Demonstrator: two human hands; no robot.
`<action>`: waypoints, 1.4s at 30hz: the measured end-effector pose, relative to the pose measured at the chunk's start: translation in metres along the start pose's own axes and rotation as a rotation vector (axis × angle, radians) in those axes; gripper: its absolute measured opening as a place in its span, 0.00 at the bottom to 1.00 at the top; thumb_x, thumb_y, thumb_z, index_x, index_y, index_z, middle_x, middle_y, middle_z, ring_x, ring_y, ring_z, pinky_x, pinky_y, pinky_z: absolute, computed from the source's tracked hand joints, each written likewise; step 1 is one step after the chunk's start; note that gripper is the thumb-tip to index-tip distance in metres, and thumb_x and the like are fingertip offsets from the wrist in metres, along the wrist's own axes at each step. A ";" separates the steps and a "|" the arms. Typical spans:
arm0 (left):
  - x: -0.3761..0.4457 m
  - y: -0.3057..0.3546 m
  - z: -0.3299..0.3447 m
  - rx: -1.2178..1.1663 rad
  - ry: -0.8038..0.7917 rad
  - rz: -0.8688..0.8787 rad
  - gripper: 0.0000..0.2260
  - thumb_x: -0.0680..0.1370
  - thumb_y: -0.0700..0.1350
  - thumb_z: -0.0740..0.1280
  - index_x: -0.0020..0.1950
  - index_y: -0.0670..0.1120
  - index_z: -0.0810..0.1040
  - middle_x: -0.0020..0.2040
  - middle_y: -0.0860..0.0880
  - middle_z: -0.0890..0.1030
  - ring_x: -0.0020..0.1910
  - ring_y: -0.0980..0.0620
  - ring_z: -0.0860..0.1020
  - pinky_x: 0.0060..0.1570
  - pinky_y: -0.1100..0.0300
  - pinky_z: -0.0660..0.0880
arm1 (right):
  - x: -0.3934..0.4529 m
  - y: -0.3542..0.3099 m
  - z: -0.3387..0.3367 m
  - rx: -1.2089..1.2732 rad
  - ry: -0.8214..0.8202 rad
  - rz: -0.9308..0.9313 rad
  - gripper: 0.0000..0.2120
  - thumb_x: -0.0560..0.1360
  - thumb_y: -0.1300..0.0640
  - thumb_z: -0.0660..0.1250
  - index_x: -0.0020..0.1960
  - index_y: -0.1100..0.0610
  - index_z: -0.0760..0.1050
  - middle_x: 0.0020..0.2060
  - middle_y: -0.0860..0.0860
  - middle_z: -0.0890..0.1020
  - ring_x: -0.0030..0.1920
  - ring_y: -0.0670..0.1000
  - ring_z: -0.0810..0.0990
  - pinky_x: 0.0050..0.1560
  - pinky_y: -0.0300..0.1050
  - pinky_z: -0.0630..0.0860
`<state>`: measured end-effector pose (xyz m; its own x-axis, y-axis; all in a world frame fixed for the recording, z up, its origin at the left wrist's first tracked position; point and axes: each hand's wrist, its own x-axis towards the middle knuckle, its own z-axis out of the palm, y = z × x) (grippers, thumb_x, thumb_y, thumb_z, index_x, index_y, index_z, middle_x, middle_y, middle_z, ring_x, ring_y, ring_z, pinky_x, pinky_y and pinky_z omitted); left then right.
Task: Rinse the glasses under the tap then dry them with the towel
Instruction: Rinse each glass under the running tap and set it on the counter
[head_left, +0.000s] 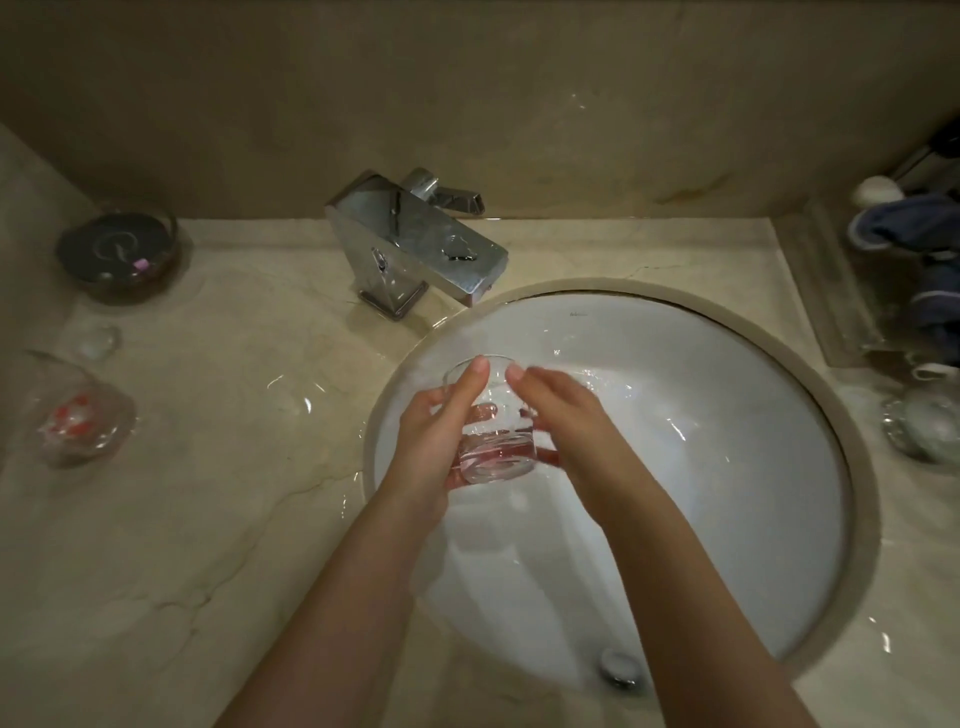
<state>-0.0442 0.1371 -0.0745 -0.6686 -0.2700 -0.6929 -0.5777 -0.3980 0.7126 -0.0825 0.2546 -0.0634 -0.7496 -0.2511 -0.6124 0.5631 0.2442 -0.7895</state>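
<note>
While both hands cup the clear round tumbler glass (491, 415) over the white oval basin (727, 395), left hand (436, 441) and right hand (566, 431) wrapped round it, rinsing seems underway; towelling comes next.

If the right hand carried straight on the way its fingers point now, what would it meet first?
The right hand points up-left over the clear drinking glass held by the left hand. Straight on, its fingertips would probably meet the left index fingertip near the glass rim; beyond that, the chrome square tap. Depth is unclear.

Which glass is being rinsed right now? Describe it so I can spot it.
Start at the white sink. Over its left half, both hands hold a clear tumbler, tilted with its mouth toward the tap. Unlike the glass on the left counter, it is held.
</note>
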 end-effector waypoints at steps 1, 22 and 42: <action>-0.001 -0.001 0.000 0.009 -0.026 -0.035 0.23 0.69 0.62 0.72 0.54 0.47 0.79 0.47 0.45 0.86 0.44 0.43 0.85 0.49 0.40 0.81 | -0.003 0.005 -0.001 0.007 -0.021 0.055 0.22 0.77 0.43 0.65 0.65 0.54 0.73 0.58 0.51 0.79 0.53 0.47 0.79 0.46 0.41 0.77; -0.029 -0.020 0.014 0.192 -0.274 -0.223 0.20 0.71 0.59 0.72 0.52 0.45 0.76 0.45 0.45 0.85 0.44 0.44 0.84 0.49 0.44 0.81 | -0.059 0.040 -0.026 0.219 0.108 0.191 0.16 0.76 0.44 0.68 0.55 0.56 0.77 0.49 0.48 0.81 0.44 0.50 0.81 0.36 0.41 0.76; -0.168 -0.061 0.204 0.771 -0.795 0.435 0.25 0.59 0.47 0.80 0.55 0.56 0.81 0.50 0.55 0.82 0.50 0.60 0.81 0.51 0.64 0.78 | -0.253 0.109 -0.244 0.245 0.392 -0.425 0.33 0.57 0.59 0.78 0.61 0.46 0.74 0.57 0.46 0.80 0.53 0.47 0.83 0.46 0.38 0.79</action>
<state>0.0077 0.3860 0.0212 -0.8238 0.4763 -0.3074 -0.1774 0.2984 0.9378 0.0840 0.5729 0.0162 -0.9712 0.0946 -0.2185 0.2161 -0.0351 -0.9757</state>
